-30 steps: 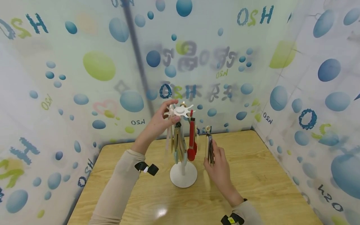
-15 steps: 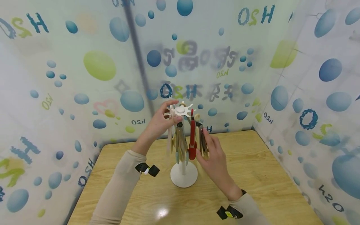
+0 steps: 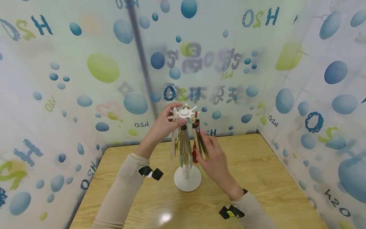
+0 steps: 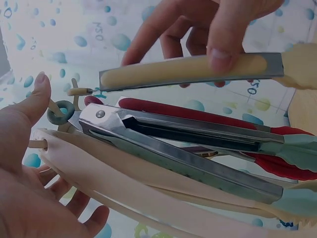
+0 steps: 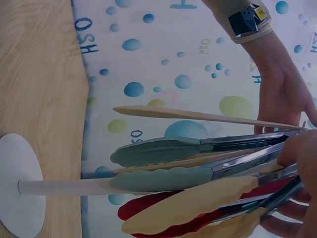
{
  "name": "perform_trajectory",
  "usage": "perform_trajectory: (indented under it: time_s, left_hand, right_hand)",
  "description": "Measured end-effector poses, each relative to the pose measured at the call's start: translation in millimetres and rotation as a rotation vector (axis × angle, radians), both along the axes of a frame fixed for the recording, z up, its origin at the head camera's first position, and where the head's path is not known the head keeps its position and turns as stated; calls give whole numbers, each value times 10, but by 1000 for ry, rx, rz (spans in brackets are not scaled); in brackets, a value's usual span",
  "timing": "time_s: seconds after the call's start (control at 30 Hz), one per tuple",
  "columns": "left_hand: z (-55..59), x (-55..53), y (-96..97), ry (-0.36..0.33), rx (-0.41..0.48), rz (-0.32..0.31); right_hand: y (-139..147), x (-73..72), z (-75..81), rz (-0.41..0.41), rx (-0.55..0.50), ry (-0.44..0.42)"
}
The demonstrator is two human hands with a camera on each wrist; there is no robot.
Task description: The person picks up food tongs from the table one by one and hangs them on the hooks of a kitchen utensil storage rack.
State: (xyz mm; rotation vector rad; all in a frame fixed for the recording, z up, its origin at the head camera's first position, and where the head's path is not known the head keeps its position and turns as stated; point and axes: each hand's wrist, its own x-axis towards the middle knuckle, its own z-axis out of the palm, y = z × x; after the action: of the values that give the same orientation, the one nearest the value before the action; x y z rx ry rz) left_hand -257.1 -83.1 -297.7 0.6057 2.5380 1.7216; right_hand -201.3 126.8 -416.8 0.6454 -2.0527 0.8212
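Note:
Tongs hang from the hooks of a white rotating utensil stand (image 3: 187, 182). My left hand (image 3: 163, 123) holds the star-shaped top (image 3: 186, 112) from the left, thumb in front and forefinger behind. In my right hand (image 3: 215, 156) are cream-tipped tongs (image 4: 183, 72), pinched by the handle between thumb and fingers. Their hanging ring (image 3: 193, 119) is at the front right hooks; whether it is on a hook I cannot tell. Teal-tipped tongs (image 5: 158, 151) and red tongs (image 4: 188, 111) hang just beside them. Nearest my left hand hangs a long beige wooden utensil (image 4: 124, 178).
The round base (image 5: 22, 186) stands on a wood-grain table (image 3: 251, 178). Walls covered with bubble-print sheets (image 3: 103, 66) enclose the table behind and at both sides.
My right hand has carried the cream-tipped tongs leftward from the right of the stand to its front right hooks, now partly covering the red tongs. The left hand has stayed on the top.

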Motion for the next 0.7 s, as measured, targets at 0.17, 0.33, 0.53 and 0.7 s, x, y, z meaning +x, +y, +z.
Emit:
perform_trajectory:
  time_s: [0.17,0.33,0.53,0.7]
  left_hand:
    - [-1,0,1,-1,-1,0]
    - [2,-2,7,4,-6,0]
    - [-4,-3,8,0,-10,5]
    - [-10,-17,11,-7,-2,1]
  right_hand:
    - [-26,-35,-17,-2,17,-9]
    - [-58,-68,-34,4,7,-1]
    - [-90,-100,-71,8,-2,-39]
    - [-110,-127,-77,13,-11,-45]
